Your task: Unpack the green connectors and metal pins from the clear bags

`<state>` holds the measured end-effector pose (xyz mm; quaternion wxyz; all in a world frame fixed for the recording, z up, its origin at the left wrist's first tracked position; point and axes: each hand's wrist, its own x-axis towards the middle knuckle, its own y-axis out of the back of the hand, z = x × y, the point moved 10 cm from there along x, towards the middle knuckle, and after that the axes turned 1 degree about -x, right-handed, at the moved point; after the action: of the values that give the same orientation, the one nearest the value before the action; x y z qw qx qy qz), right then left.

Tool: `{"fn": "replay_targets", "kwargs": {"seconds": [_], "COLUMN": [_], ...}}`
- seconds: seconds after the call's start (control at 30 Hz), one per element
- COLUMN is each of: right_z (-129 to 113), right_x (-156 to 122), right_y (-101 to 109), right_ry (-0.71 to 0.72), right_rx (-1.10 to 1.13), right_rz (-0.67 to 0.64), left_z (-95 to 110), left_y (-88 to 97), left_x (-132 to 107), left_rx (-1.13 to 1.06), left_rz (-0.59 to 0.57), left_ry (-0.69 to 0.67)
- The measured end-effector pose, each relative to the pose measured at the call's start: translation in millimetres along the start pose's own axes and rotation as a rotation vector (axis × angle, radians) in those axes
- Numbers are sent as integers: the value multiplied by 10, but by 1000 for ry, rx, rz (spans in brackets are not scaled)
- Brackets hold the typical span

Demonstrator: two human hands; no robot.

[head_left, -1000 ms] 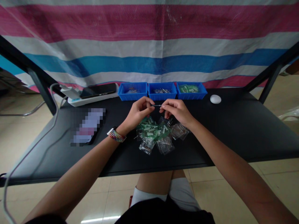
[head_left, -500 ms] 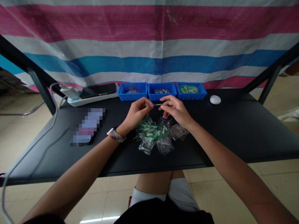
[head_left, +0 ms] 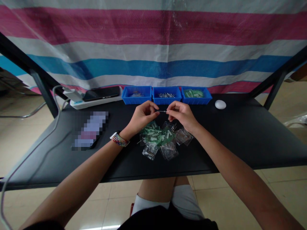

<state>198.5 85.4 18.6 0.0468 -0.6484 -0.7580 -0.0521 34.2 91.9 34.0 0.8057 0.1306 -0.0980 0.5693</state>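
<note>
A thin silvery metal rod (head_left: 162,111) spans the gap between my hands, lying nearly level. My left hand (head_left: 144,115) pinches its left end between thumb and forefinger. At the other end, the fingertips of my right hand (head_left: 179,114) close on it. What the rod is exactly is too small to make out. Below my hands lies a pile of small green bags (head_left: 153,132) with pale pieces in them. Clear bags (head_left: 169,150) holding small parts are spread around this pile, and a few loose metal rods (head_left: 173,127) lie on its right side.
Behind my hands stand a left blue bin (head_left: 136,100), a middle blue bin (head_left: 167,101) with metal rods and a right blue bin (head_left: 196,100) with green bags. A white mouse (head_left: 220,104), a power strip (head_left: 100,102), a black phone (head_left: 102,93) and a pixelated phone (head_left: 91,130) share the black table (head_left: 240,137).
My right hand's fingers have closed in on the right end of the rod, where they were more spread before. Both hands sit slightly lower in view.
</note>
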Motion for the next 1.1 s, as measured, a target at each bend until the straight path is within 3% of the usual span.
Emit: {"fn": "replay_targets", "kwargs": {"seconds": [0.2,0.4,0.5,0.63,0.7,0.9,1.1], "right_z": [-323,-341,-268,-56,28,64,176], "right_x": [216,245,214,117,30,-33,-57], "right_y": [518,784,768,396,271,128,153], "right_ry": [242,264,192,41,6,26,-33], "right_rx": [-214,-427,-420,-528,-616,-707,-738], "right_rz": [336,417,265,-261,-423,-491,-534], "left_z": [-17,-41,-38,-28,-24,-21,-35], "left_y": [26,24,21,27,27,17,19], "left_x": [13,4,1,-3,-4,0,5], "left_rx": [-5,16,19,30,38,48,37], "left_rz": [6,2,-8,-10,-11,-16,-18], "left_ry": [23,31,27,35,38,33,44]}}
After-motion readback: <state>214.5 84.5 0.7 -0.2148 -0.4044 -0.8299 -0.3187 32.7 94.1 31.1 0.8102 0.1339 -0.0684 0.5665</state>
